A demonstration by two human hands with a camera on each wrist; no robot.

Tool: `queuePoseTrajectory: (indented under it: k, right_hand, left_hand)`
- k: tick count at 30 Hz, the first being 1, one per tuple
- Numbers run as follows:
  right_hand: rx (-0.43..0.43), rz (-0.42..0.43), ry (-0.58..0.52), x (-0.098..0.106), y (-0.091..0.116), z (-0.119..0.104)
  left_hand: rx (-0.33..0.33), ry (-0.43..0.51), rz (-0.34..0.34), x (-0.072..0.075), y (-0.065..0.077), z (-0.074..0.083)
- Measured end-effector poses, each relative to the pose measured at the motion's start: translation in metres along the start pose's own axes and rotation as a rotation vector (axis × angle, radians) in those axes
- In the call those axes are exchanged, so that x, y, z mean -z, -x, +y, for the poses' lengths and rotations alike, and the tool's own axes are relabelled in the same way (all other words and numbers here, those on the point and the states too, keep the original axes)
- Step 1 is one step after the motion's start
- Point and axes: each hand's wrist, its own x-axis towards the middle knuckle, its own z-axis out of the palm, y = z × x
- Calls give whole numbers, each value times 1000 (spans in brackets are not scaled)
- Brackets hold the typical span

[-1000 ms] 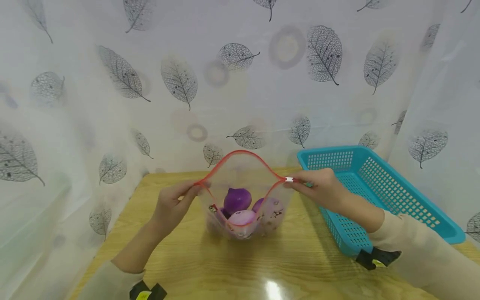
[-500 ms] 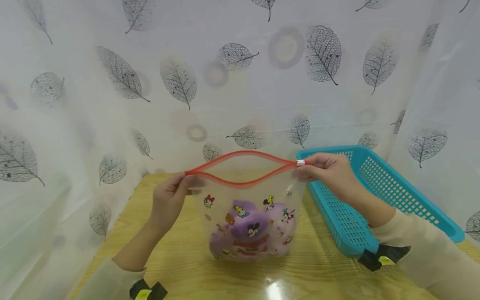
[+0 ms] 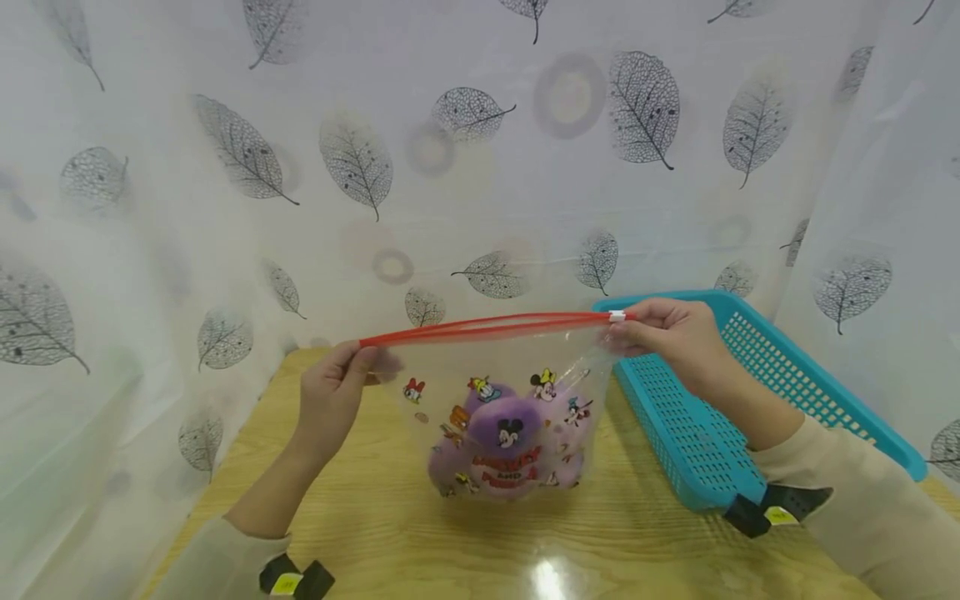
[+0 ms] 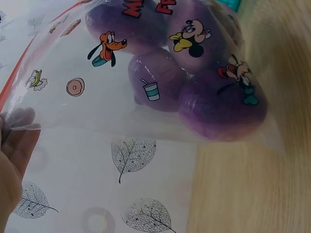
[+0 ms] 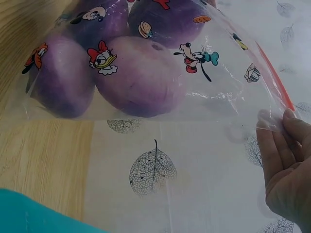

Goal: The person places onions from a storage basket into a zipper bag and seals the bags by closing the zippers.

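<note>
A clear slider zip bag with cartoon prints hangs between my hands in the head view. My left hand pinches its top left corner, below the red zip strip. At the other top corner my right hand pinches the bag just beside the white slider. The strip is drawn out straight, its two edges close together with a narrow gap. Several rounded purple vegetables, like onions, bunch at the bottom of the bag. Whether the bag's base touches the table I cannot tell.
A turquoise plastic basket with holed walls stands on the right, under my right forearm. Beneath everything is a wooden table. A whitish curtain printed with leaves hangs behind and at the sides.
The bag's mouth has gone from wide open to a narrow slit as my hands spread apart and rose. Its front wall now stands upright and hides the top of the contents.
</note>
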Motion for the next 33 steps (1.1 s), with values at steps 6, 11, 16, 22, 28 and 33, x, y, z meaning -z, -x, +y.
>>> queuePoseTrajectory:
  k: [6,11,16,22,28,33]
  right_hand:
    - [8,-10,22,-2,1,3]
    - [2,-23,14,-4,2,9]
    - [10,-42,-7,-5,2,12]
    - [14,-78,26,-7,4,11]
    - [34,-94,29,-9,5,10]
    - [43,-90,30,-10,6,10]
  left_hand:
    - [52,-9,3,1,2,-5]
    - [80,-29,-1,1,6,-7]
    - [96,-5,-13,1,6,-6]
    - [112,83,-48,2,5,-5]
    - [112,113,-51,3,3,-1]
    - [72,169,-31,4,-4,9]
